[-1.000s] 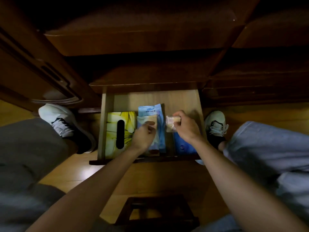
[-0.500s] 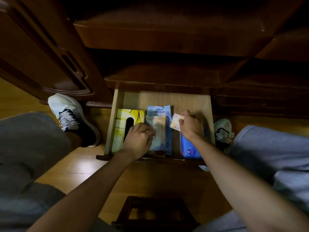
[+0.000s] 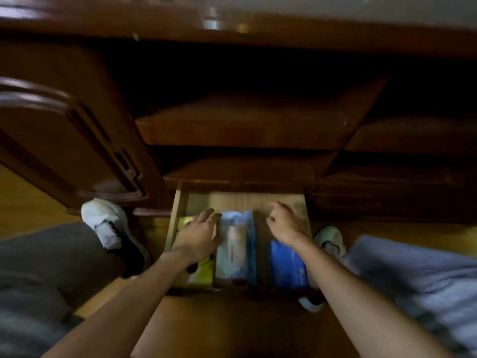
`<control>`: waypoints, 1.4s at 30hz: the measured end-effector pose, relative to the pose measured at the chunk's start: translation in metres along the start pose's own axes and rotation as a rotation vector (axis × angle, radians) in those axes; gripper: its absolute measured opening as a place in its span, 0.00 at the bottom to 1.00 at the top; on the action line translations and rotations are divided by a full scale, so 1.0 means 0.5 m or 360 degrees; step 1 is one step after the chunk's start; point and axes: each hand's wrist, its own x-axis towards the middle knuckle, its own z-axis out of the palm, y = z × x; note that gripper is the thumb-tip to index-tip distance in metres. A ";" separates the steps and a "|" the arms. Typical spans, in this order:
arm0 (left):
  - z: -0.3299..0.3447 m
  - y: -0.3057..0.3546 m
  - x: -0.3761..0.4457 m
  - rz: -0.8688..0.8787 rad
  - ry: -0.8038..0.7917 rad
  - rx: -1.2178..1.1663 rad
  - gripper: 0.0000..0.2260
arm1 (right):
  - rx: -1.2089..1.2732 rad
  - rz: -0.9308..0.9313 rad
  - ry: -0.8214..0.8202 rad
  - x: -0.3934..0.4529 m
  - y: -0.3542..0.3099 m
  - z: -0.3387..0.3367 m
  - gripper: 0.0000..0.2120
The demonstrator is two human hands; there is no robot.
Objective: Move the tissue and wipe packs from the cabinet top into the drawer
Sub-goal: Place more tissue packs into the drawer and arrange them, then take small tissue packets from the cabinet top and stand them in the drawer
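Note:
The wooden drawer (image 3: 177,215) stands pulled out at the foot of the cabinet. Inside lie a yellow tissue box (image 3: 204,276) on the left, a pale blue wipe pack (image 3: 233,244) in the middle and a dark blue pack (image 3: 286,267) on the right. My left hand (image 3: 198,236) rests flat on the yellow box, fingers stretched out, touching the edge of the pale pack. My right hand (image 3: 285,226) hovers over the drawer's back right part above the dark blue pack, fingers loosely bent and apart, nothing visible in it. The picture is blurred.
An open cabinet door (image 3: 64,140) juts out on the left. Dark shelves (image 3: 245,130) overhang the drawer. Blurred small items stand on the cabinet top (image 3: 211,21). White shoes flank the drawer at left (image 3: 108,223) and right (image 3: 330,241), beside my knees.
The small pale pack held in my right hand is no longer seen; that hand has opened. My left hand slid from the middle pack onto the yellow box. The view tilted upward.

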 end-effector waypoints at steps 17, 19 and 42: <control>-0.800 0.186 -0.012 0.0432 0.1455 0.0182 0.14 | -0.0507 -0.0703 0.0804 -0.037 -0.427 -0.683 0.21; -0.831 0.198 0.046 0.0425 0.1412 0.0206 0.14 | -0.0731 -0.0672 0.0789 0.010 -0.436 -0.698 0.21; -0.958 0.355 0.782 0.0398 0.1180 -0.0844 0.18 | -0.0749 -0.0242 0.0598 0.763 -0.547 -0.963 0.25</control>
